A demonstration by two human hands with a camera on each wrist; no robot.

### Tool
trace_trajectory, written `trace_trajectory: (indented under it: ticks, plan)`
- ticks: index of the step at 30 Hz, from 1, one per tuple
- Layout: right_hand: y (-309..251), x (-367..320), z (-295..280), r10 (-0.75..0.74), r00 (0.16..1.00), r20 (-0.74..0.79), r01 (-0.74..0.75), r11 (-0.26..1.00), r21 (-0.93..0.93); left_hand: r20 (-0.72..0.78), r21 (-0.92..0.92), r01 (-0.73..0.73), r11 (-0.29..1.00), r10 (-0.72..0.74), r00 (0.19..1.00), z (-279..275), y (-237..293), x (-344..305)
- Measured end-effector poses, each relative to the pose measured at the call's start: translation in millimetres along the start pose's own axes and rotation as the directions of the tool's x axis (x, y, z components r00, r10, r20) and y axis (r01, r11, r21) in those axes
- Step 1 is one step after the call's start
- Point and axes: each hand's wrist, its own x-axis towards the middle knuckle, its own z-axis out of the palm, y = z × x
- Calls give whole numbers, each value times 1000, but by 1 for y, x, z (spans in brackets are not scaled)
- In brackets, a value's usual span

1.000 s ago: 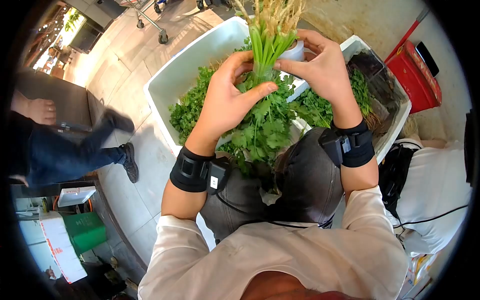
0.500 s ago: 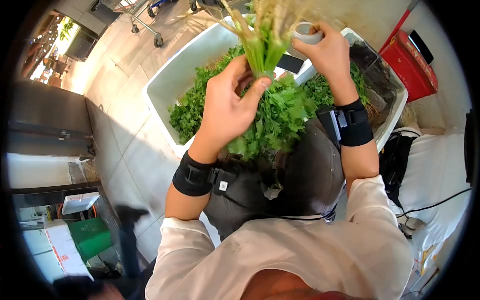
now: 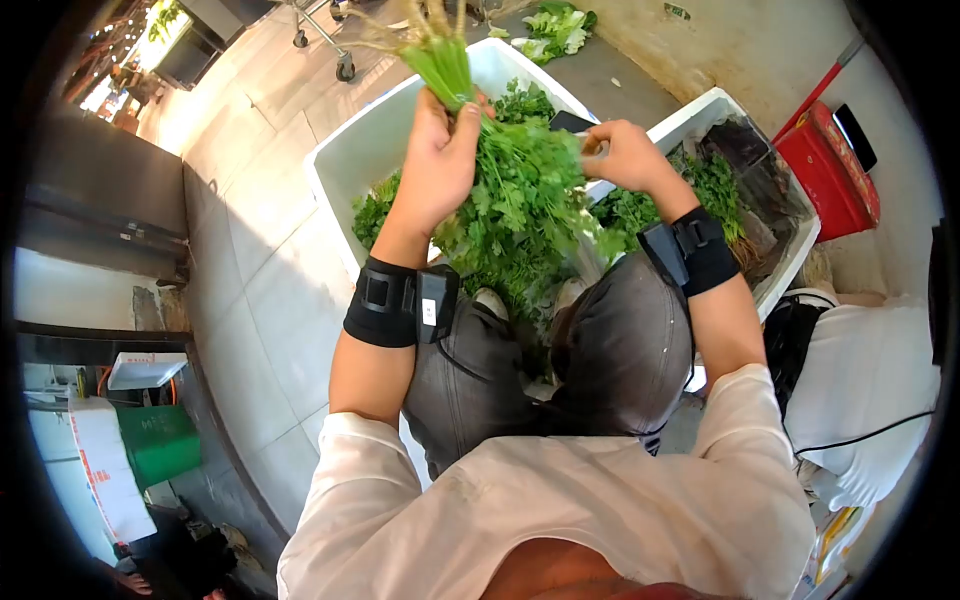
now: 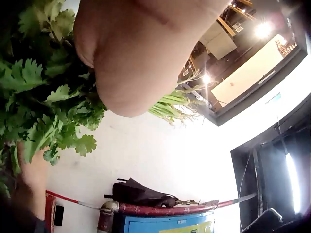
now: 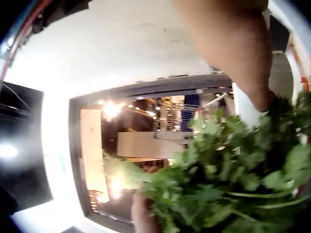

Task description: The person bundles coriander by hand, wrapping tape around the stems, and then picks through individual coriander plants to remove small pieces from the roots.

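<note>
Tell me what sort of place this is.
Likely a produce shop or market: white tubs of greens, a leafy bunch in the left hand, and a wheeled cart.

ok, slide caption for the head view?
Left hand grips a leafy bunch by its stems, right hand beside its leaves.

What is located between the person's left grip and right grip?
In the head view, the herb bunch's leaves lie between left grip and right grip.

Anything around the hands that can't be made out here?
Roots: head view, some tips cut off by top edge.
Left hand: head view, fingers mostly behind stems.
Pale thing in right hand: head view, mostly covered by that hand.
Leaves: right wrist view, blurred.
</note>
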Motion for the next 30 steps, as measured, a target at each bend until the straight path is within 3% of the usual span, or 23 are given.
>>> trace_trajectory:
  ticks: [4, 10, 12, 16, 18, 20, 22, 23, 24, 26, 28, 29, 30]
  plan:
    - [18, 14, 21, -83, 982, 170, 110, 982, -154, -278, 10, 18, 1000, -14, 961, -17, -10, -5]
    - [27, 30, 46, -181, 980, 83, 188, 979, -77, -415, -25, 97, 995, -99, 904, -46, -22, -10]
    - [45, 41, 65, -288, 954, 82, 296, 950, -103, -501, -99, 70, 993, -111, 858, -47, -27, -11]
    - [44, 41, 79, -248, 959, 136, 270, 945, -185, -564, -247, 46, 968, -182, 805, -61, -38, -12]
    - [40, 50, 78, -211, 949, 236, 270, 928, -257, -544, -364, 77, 928, -278, 792, -61, -37, -15]
    - [40, 50, 75, -226, 942, 249, 285, 930, -234, -567, -420, 76, 904, -327, 756, -63, -37, -16]
    - [34, 45, 73, -338, 928, 156, 368, 900, -234, -572, -493, 70, 867, -383, 725, -66, -39, -18]
    - [22, 46, 63, -85, 940, 330, 183, 943, -279, -591, -503, 50, 863, -385, 708, -68, -41, -18]
    - [30, 56, 66, 8, 886, 464, 176, 919, -353, -608, -500, 41, 865, -385, 694, -71, -42, -21]
    - [13, 45, 34, -169, 945, 280, 269, 888, -372, -599, -510, 67, 858, -409, 688, -78, -43, -22]
    - [-17, 47, 11, -114, 994, -6, 97, 878, -468, -597, -543, 60, 838, -435, 674, -79, -51, -26]
    - [-41, 42, 1, -286, 944, -167, 195, 888, -417, -580, -533, 103, 840, -451, 678, -79, -52, -23]
    - [-74, 40, -2, -304, 940, -156, 214, 881, -423, -561, -523, 148, 839, -470, 682, -81, -52, -22]
